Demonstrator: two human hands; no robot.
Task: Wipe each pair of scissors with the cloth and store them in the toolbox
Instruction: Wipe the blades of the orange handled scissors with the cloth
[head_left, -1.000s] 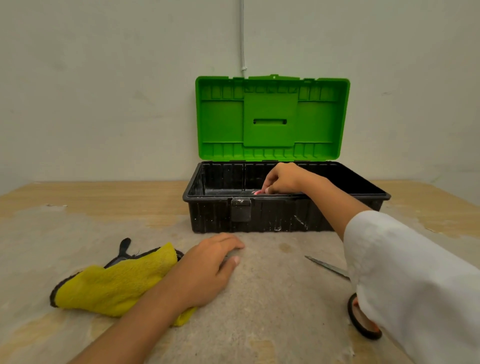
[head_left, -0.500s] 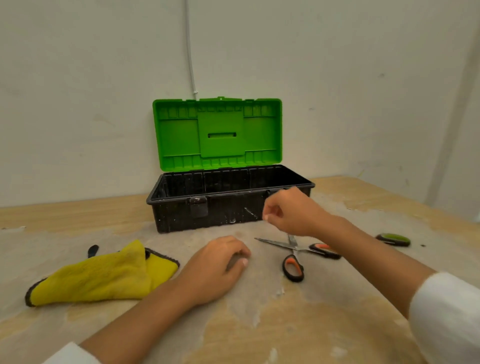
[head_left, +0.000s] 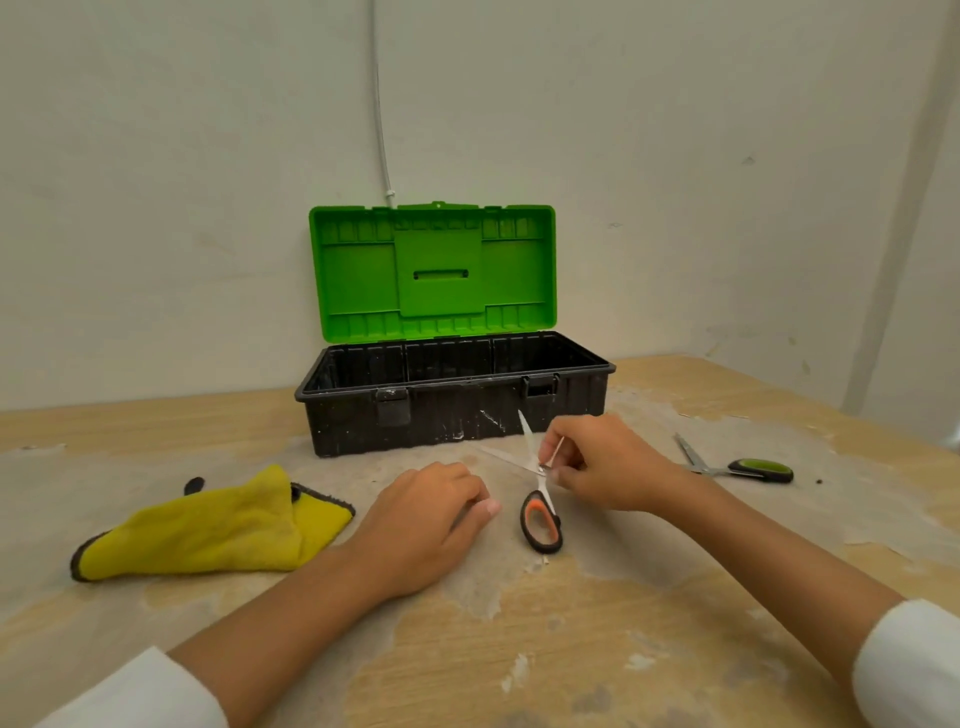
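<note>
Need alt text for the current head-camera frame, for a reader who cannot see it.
The person's right hand pinches the orange-and-black-handled scissors near their pivot, blades spread, on a worn wooden table; the left hand rests flat beside a yellow cloth. Behind stands an open black toolbox with green lid; green-handled scissors lie right.

Nothing readable is showing anywhere: no lettering, label, brand or number on the toolbox (head_left: 457, 410), its lid, or either scissors.
</note>
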